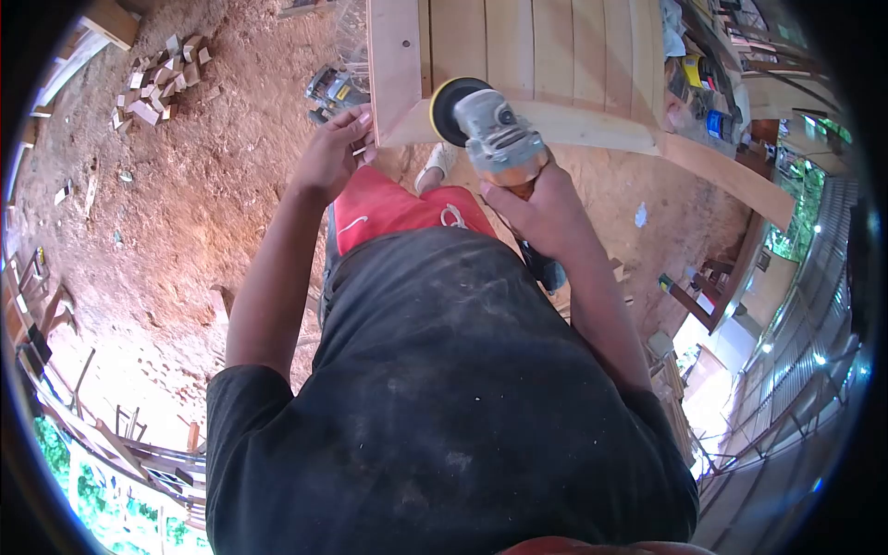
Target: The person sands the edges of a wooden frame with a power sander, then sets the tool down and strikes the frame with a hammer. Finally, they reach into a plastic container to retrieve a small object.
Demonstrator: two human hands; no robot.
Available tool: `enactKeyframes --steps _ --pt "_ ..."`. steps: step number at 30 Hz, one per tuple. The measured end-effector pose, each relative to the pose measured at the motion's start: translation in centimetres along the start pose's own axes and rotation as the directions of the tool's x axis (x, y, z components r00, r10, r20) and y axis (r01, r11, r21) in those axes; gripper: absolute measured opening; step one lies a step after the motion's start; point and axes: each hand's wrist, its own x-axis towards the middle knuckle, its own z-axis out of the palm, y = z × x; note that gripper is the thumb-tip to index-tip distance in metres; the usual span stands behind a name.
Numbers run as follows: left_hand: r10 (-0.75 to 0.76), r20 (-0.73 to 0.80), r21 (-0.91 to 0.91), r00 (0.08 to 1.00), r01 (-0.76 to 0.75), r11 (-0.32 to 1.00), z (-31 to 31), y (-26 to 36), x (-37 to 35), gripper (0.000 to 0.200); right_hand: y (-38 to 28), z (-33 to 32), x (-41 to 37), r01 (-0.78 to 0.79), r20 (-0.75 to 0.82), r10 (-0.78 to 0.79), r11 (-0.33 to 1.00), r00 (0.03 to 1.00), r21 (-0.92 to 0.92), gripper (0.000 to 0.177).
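My right hand (546,211) is wrapped around the body of an angle grinder (499,134). A round sanding disc (448,111) with a yellow rim is fitted to its head and overlaps the near edge of a wooden panel (518,120). This panel has a wide pale frame around several narrow boards. At its near left corner, my left hand (335,153) has its fingers curled, with thumb and fingertips right at the side edge. The underside of the grinder's grip is hidden by my right hand.
Behind the left hand, another power tool (335,91) sits on the dirt floor. Wood offcuts (162,81) lie piled at the far left. To the right of the panel are a yellow item (692,69), a blue item (715,124) and a curved wooden piece (726,176).
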Motion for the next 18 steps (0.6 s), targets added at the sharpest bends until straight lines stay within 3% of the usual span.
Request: enactKeyframes --steps 8,14,18 --pt "-0.029 -0.016 0.012 0.999 0.03 0.999 0.0 0.7 0.1 0.021 -2.4 2.0 0.5 0.003 0.027 0.0 0.993 1.0 -0.121 0.069" --pt "-0.027 0.068 0.021 0.997 0.026 0.999 -1.0 0.4 0.7 0.025 -0.1 -0.3 0.2 -0.094 -0.013 0.095 0.992 0.995 0.078 0.065" --pt "-0.02 0.11 0.002 0.994 0.02 1.0 -1.8 -0.2 1.6 0.025 -1.6 1.3 0.3 0.003 0.056 -0.003 1.0 0.998 -0.01 0.056"
